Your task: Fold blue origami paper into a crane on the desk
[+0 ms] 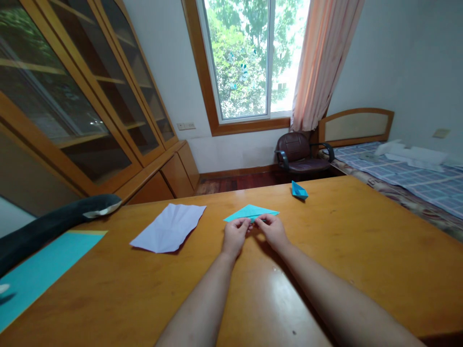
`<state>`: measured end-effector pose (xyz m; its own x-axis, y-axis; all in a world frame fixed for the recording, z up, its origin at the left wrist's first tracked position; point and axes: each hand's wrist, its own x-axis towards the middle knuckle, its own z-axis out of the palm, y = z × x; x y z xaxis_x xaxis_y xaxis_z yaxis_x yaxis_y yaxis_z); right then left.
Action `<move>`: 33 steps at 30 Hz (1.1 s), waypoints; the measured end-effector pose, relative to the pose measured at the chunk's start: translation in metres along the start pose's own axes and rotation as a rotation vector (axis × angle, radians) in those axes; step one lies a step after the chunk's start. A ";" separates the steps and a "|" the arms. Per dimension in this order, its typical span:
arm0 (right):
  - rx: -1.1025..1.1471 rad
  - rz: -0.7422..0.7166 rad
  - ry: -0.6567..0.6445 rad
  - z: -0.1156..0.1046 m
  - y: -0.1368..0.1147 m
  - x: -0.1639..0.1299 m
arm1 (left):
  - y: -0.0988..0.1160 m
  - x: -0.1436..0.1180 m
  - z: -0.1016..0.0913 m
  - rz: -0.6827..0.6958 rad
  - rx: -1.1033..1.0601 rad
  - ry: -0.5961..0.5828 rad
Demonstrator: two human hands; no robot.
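A folded sheet of turquoise paper (250, 211), pointed at its left and right ends, is held a little above the wooden table (202, 289). My left hand (236, 235) pinches its near edge left of the middle. Close beside it, my right hand (272, 230) pinches the same edge, thumb and forefinger together. The fingers cover part of that edge. Beyond my right hand, a small blue folded paper boat (299, 191) sits near the far edge of the table. To the left lies a creased white sheet of paper (168, 228).
At the table's left lie a large turquoise sheet (47, 270) with yellow borders and a long dark stuffed-looking object (58, 217). A glass-fronted cabinet (119, 86) stands on the left. Behind the table are a brown armchair (302, 153) and a bed (408, 168).
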<state>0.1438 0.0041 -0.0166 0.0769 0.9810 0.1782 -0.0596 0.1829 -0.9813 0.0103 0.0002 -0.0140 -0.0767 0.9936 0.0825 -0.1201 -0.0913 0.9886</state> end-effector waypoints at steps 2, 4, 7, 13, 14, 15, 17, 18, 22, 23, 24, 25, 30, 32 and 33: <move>0.013 0.004 0.024 0.002 0.000 -0.001 | 0.000 0.000 0.001 0.011 -0.019 0.028; 0.026 0.004 0.043 0.004 0.001 -0.001 | -0.001 0.000 0.003 0.011 -0.037 0.062; 0.057 -0.002 0.069 0.007 0.002 -0.002 | -0.001 0.000 0.006 0.013 -0.051 0.108; 0.078 -0.028 0.140 0.011 0.003 -0.002 | -0.002 -0.003 0.011 0.044 -0.055 0.158; 0.077 -0.030 0.145 0.011 0.003 -0.002 | -0.002 -0.003 0.011 0.048 -0.051 0.163; 0.077 -0.031 0.150 0.012 0.002 -0.002 | -0.002 -0.003 0.012 0.049 -0.047 0.167; 0.078 -0.029 0.158 0.012 0.001 -0.002 | -0.002 -0.004 0.012 0.050 -0.039 0.176; 0.076 -0.027 0.159 0.012 0.001 -0.003 | -0.001 -0.004 0.012 0.050 -0.036 0.180; 0.071 -0.024 0.162 0.012 -0.001 -0.004 | 0.000 -0.004 0.012 0.039 -0.039 0.171; 0.076 -0.028 0.158 0.012 -0.002 -0.004 | 0.000 -0.004 0.012 0.033 -0.044 0.166; 0.086 -0.032 0.153 0.012 -0.002 -0.004 | 0.000 -0.003 0.012 0.027 -0.051 0.162; 0.099 -0.036 0.149 0.011 -0.002 -0.004 | 0.000 -0.003 0.011 0.024 -0.058 0.158; 0.168 -0.033 0.148 0.008 0.002 -0.001 | -0.004 -0.001 0.009 0.033 -0.110 0.123; 0.161 -0.025 0.145 0.006 0.005 0.000 | -0.005 -0.001 0.008 0.019 -0.132 0.106; 0.153 -0.021 0.143 0.005 0.006 0.001 | -0.005 -0.001 0.008 0.006 -0.139 0.095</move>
<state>0.1381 0.0062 -0.0217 0.2193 0.9596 0.1762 -0.2061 0.2220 -0.9530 0.0184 0.0002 -0.0177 -0.1705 0.9829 0.0693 -0.2542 -0.1118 0.9607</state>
